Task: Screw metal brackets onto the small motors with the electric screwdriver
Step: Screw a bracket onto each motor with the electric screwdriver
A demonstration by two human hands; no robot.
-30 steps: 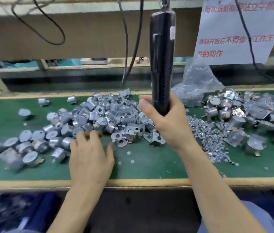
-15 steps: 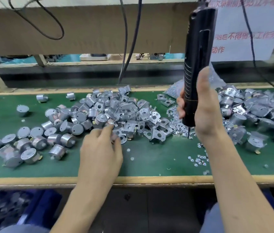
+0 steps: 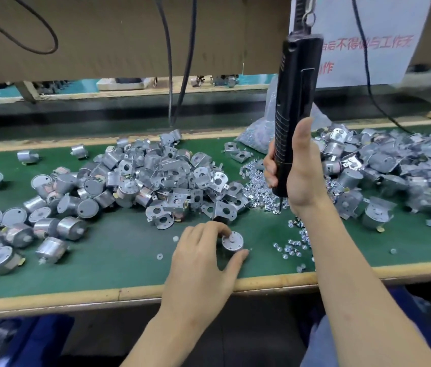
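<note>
My left hand pinches a small round silver motor, shaft end up, on the green mat near the front edge. My right hand grips the black electric screwdriver, which hangs upright from a hook; its bit tip touches the heap of small shiny screws. A heap of metal brackets lies just behind my left hand. Bare motors are scattered to the left.
A pile of motors with brackets fitted fills the right of the green mat. A clear bag of screws sits at the back. Black cables hang above. A wooden strip edges the bench front.
My left hand came away from the heap toward the front edge and now holds a motor. My right hand carried the screwdriver to the right and set its tip down on the screws.
</note>
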